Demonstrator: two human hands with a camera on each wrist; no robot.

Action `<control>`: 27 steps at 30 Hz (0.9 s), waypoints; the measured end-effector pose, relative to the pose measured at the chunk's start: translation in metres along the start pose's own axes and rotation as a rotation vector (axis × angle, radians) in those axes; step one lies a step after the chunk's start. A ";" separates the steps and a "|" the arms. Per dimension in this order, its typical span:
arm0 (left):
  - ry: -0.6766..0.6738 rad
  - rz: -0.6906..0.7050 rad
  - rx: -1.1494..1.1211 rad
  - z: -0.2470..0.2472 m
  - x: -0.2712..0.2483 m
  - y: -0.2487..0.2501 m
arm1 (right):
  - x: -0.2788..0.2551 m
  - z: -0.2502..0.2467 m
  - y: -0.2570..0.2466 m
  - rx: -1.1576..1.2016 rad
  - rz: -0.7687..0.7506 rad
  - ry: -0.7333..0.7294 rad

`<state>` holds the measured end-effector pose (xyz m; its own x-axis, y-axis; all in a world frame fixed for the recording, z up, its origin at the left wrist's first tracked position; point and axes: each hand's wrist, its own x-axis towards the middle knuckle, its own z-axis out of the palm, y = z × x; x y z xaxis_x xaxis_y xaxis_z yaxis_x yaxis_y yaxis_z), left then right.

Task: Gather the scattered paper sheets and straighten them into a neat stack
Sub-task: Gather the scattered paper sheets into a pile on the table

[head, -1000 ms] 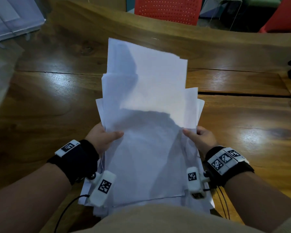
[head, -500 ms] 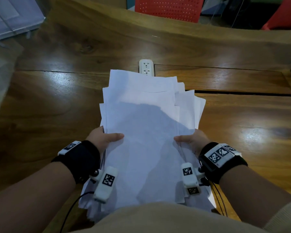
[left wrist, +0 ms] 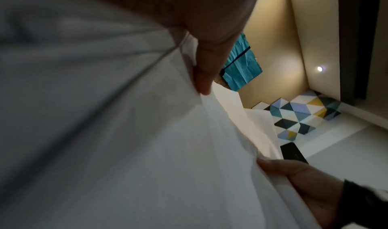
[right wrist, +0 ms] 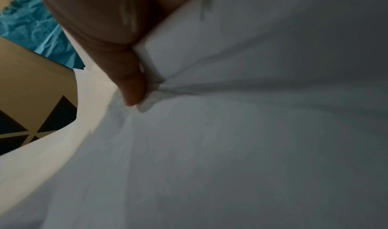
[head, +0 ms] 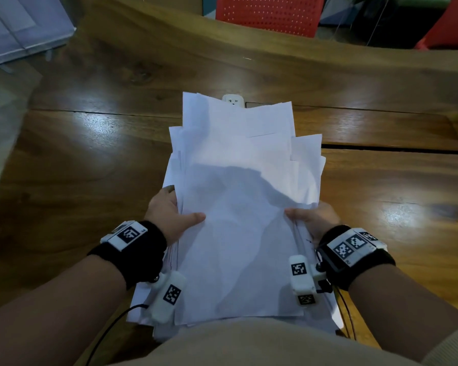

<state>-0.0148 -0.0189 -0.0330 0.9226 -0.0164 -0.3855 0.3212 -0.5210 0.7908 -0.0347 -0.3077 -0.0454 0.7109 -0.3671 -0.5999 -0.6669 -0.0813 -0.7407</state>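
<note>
Both hands clamp a thick bundle of white paper sheets above a wooden table, the left hand gripping the bundle's left edge with its thumb laid across the top sheet and its fingers wrapped under, the right hand pinching the right edge the same way. Close views from the wrists confirm each grip: a thumb pressed down on the top sheet, the paper puckering beneath it on the right side.

Gathering appears finished as far as can be seen. No loose sheet lies on the visible table around the bundle, and everything white is held between the two hands, the near end of the bundle reaching back toward the person's lap.

Straightening, by contrast, looks barely begun. At the far end of the bundle the sheets step out unevenly, one corner jutting up at far left, another sheet offset to the right, and several edges fan beyond the right side. The top sheet is buckled in the middle, and layered edges also splay out at the near end, under the wrist cameras.

A white power socket set into the table peeks out just beyond the bundle's far edge; a red chair stands well past that, behind the table.

Squaring the edges, probably by tapping them against the table, remains before this counts as a neat stack.
</note>
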 end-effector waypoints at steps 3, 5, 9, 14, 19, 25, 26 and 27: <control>-0.054 -0.012 0.107 0.003 0.002 0.006 | -0.001 0.002 0.000 -0.028 -0.001 0.048; -0.082 -0.061 0.170 0.004 0.004 0.006 | 0.001 0.008 0.003 -0.072 -0.002 0.109; -0.067 -0.219 0.432 0.008 0.003 0.010 | 0.003 0.014 0.004 -0.200 -0.028 0.125; -0.039 -0.254 0.460 0.012 0.002 0.009 | 0.000 0.009 -0.001 -0.314 -0.046 0.132; -0.014 -0.229 0.408 0.015 -0.001 0.012 | 0.001 0.013 0.000 -0.499 -0.014 0.197; -0.023 -0.271 0.484 0.011 0.001 0.010 | 0.003 0.010 -0.006 -0.548 -0.031 0.118; -0.020 -0.275 0.476 0.011 0.001 0.009 | 0.003 0.009 -0.005 -0.544 -0.034 0.109; -0.013 -0.276 0.465 0.011 0.001 0.009 | 0.004 0.008 -0.004 -0.537 -0.028 0.098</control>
<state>-0.0140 -0.0332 -0.0317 0.8135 0.1657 -0.5575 0.4203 -0.8299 0.3668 -0.0273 -0.3014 -0.0469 0.7228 -0.4410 -0.5321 -0.6868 -0.5444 -0.4817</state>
